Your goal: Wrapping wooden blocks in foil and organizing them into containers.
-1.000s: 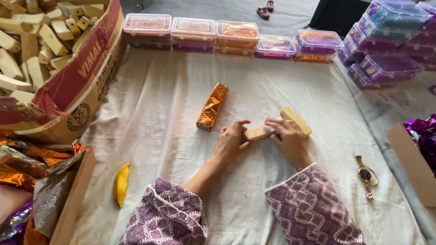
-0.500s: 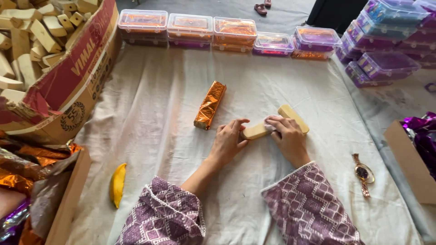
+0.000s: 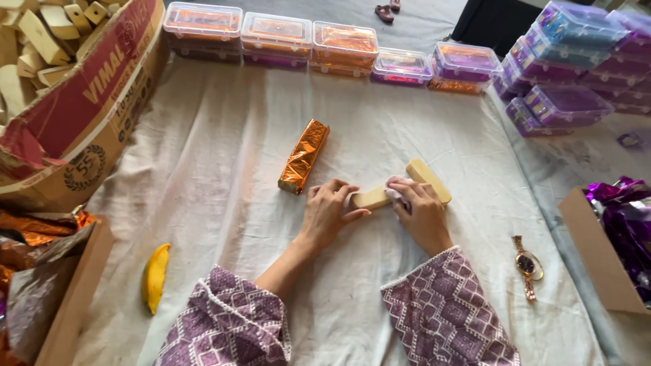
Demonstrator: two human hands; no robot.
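White cloth (image 3: 224, 169), spread flat, serves as the work surface and as landmark for all entries. Near its centre: left hand (image 3: 327, 215), fingers curled over the near end of a pale wooden block (image 3: 369, 198), gripping it against the cloth. Right hand (image 3: 422, 215), just beside the left, fingers bent down onto the same block and onto a second pale wooden block (image 3: 428, 180) that lies at an angle touching the first; whether it clasps either block or merely presses on them cannot be told. Both forearms in purple patterned sleeves (image 3: 447, 318) at the cloth's near edge. Just left of the hands, apart from them: one block wrapped in orange foil (image 3: 304, 156), lying lengthwise. Far edge of the cloth: row of clear lidded plastic boxes (image 3: 278, 35) with orange and purple contents. Far right corner: stack of purple-tinted lidded boxes (image 3: 569, 61). Right of the hands, near the cloth's right edge: wristwatch (image 3: 527, 266). Beyond that edge: cardboard box of purple foil (image 3: 620, 230). Left edge: large cardboard carton (image 3: 88, 115) filled with bare wooden blocks. Near left part of the cloth: yellow curved object (image 3: 155, 276); beside it, loose orange foil (image 3: 34, 230).
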